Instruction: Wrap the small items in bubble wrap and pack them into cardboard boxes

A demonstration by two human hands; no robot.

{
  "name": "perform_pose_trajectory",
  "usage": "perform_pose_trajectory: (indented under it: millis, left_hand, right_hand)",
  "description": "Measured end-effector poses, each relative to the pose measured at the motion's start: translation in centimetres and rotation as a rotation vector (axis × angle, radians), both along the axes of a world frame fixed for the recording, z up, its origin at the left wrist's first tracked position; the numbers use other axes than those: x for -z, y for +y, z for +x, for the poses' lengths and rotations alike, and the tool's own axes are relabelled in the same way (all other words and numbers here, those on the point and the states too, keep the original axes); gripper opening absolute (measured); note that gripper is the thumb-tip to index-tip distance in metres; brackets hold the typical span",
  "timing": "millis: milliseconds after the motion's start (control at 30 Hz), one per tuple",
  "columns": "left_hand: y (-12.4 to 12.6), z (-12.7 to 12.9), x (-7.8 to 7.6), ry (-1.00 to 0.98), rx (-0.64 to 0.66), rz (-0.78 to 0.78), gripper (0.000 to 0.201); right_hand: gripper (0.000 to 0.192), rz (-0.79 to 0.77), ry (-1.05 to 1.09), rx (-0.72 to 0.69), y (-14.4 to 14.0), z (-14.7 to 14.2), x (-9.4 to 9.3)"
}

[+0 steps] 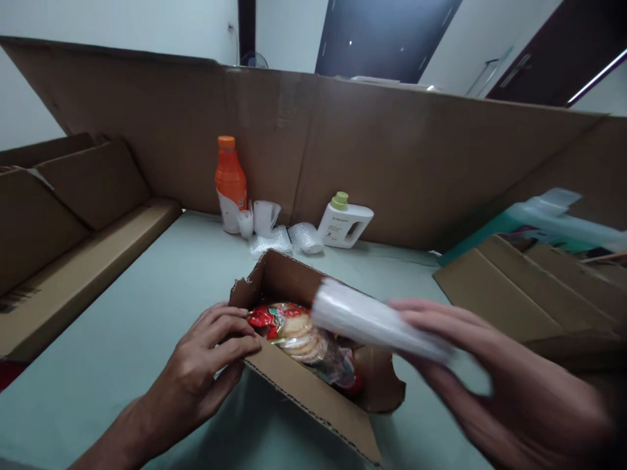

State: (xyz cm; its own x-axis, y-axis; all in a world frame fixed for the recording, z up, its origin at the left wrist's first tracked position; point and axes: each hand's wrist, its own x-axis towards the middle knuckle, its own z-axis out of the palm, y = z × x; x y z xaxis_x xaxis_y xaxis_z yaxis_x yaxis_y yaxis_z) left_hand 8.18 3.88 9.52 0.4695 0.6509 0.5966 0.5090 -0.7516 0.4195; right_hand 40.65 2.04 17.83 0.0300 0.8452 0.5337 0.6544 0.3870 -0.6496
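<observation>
An open cardboard box (313, 385) with ragged edges stands in front of me. Inside lies a clear and red packet of round biscuits (298, 333), with further packaging partly hidden beside it. My left hand (206, 365) is closed on the box's left end, its fingers over the rim and reaching the packet's edge. Above the right part of the opening, my right hand (490, 365) grips a white bubble-wrapped bundle (377, 320) between thumb and fingers. Motion smears both bundle and hand, and what the wrap contains cannot be seen.
Along the back cardboard wall (392, 156) stand an orange bottle (231, 186), small bubble-wrapped items (267, 225) and a white jug with green cap (344, 222). Cardboard boxes (63, 261) line the left; a box (519, 287) with a teal bottle (529, 222) is at right.
</observation>
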Motion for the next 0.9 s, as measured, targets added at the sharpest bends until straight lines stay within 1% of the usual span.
perform_pose_trajectory:
  millis: [67,100,133,167,267,333,367,400,433,500,533,567,600,633,667,700,733,767,800,833,867,900]
  left_hand:
    - [0.1,0.5,0.0,-0.028,0.009,0.009,0.039]
    - [0.1,0.7,-0.1,-0.03,0.01,0.021,0.038]
    - [0.2,0.8,-0.2,-0.027,0.011,0.031,0.038]
    - [0.2,0.9,-0.2,-0.022,0.013,0.04,0.038]
    - [0.5,1.1,-0.3,-0.008,0.018,0.037,0.037]
    - [0.6,1.2,-0.3,-0.006,0.017,0.026,0.036]
    - [0.6,1.3,-0.3,-0.009,0.022,0.024,0.036]
    - [0.5,1.3,-0.3,-0.02,0.024,0.025,0.036]
    - [0.4,1.3,-0.2,-0.04,0.015,0.028,0.036]
    - [0.0,1.1,0.1,-0.122,-0.055,0.045,0.043]
    - [-0.3,0.8,0.5,-0.185,-0.117,0.053,0.05]
    - [-0.5,0.5,0.9,-0.255,-0.187,0.051,0.056]
    - [-0.8,0.1,1.5,-0.322,-0.252,0.031,0.061]
    - [-0.9,-0.3,2.1,-0.38,-0.302,-0.017,0.063]
    - [-1.0,-0.5,2.7,-0.435,-0.336,-0.094,0.064]
    - [-1.0,-0.7,3.4,-0.49,-0.355,-0.2,0.064]
    - [-0.9,-0.7,4.0,-0.549,-0.358,-0.32,0.064]
    - [-0.6,-0.6,4.6,-0.616,-0.346,-0.438,0.067]
    - [-0.3,-0.4,5.2,-0.691,-0.322,-0.546,0.07]
    - [0.2,-0.1,5.6,-0.768,-0.287,-0.633,0.073]
    - [0.8,0.2,6.0,-0.837,-0.247,-0.702,0.075]
    - [1.4,0.6,6.4,-0.89,-0.208,-0.756,0.076]
  right_hand:
    - [0.017,-0.009,-0.365,-0.292,3.4,-3.6,-0.9]
    - [0.018,0.001,-0.521,-0.405,5.0,-5.4,-0.9]
    - [0.02,0.005,-0.645,-0.477,6.3,-7.1,-0.7]
    - [0.02,0.017,-0.719,-0.531,7.6,-8.6,-0.1]
    - [0.016,0.04,-0.786,-0.652,10.5,-11.9,2.5]
    - [0.016,0.016,-0.812,-0.7,11.8,-13.0,4.0]
    - [0.017,-0.013,-0.827,-0.718,12.2,-13.2,4.4]
    - [0.019,-0.052,-0.827,-0.731,12.5,-13.1,4.4]
    - [0.024,-0.092,-0.803,-0.74,12.6,-12.8,4.0]
    - [0.036,-0.149,-0.674,-0.73,11.9,-11.1,2.3]
    - [0.04,-0.156,-0.583,-0.695,11.0,-9.8,1.2]
    - [0.041,-0.148,-0.488,-0.622,9.7,-8.1,0.3]
    - [0.037,-0.138,-0.407,-0.531,8.1,-6.1,-0.4]
    - [0.033,-0.111,-0.317,-0.372,6.3,-3.9,-0.6]
    - [0.031,-0.108,-0.24,-0.163,4.3,-1.5,-0.3]
    - [0.029,-0.114,-0.171,0.042,2.3,0.7,0.8]
    - [0.027,-0.109,-0.092,0.215,0.5,2.8,2.4]
    - [0.029,-0.165,-0.02,0.289,-0.9,4.3,4.6]
    - [0.034,-0.236,0.063,0.294,-2.0,5.2,7.1]
    - [0.043,-0.318,0.154,0.288,-2.8,5.4,9.7]
    - [0.055,-0.386,0.224,0.294,-3.3,4.8,12.2]
    - [0.064,-0.427,0.253,0.29,-3.5,3.5,14.2]
